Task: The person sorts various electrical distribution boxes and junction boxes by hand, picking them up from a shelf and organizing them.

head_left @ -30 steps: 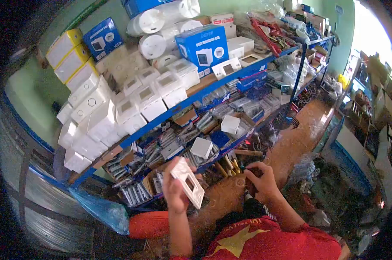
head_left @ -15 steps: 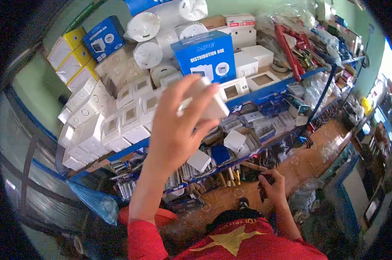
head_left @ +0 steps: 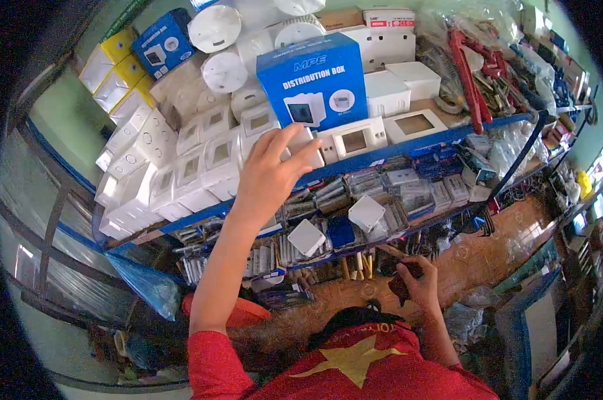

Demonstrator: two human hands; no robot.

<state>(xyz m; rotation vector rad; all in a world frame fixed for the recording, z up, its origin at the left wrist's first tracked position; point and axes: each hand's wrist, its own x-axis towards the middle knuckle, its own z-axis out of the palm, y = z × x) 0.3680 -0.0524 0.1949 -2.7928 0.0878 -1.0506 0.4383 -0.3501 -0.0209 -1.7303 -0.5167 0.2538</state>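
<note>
My left hand point(head_left: 271, 167) reaches up to the front of the upper shelf. Its fingers are closed round a small white box point(head_left: 308, 148), partly hidden by them, between the white boxes with windows and a white box with a grey window point(head_left: 353, 140). Right behind it stands a blue distribution box carton point(head_left: 311, 80). Lower down on the right, my right hand point(head_left: 420, 283) is closed on a dark brown thing point(head_left: 399, 288) whose kind I cannot make out. A light wooden stick point(head_left: 393, 251) shows just above that hand.
The blue shelf edge point(head_left: 408, 148) runs across the middle. Below it, a lower shelf carries packed small goods and two white square covers point(head_left: 307, 237). Red tools point(head_left: 467, 80) lie at upper right. A blue plastic bag point(head_left: 145, 283) hangs at left.
My left hand has brought the white box from in front of the blue carton down to the shelf's front row. My right hand has barely moved. The view has shifted slightly.
</note>
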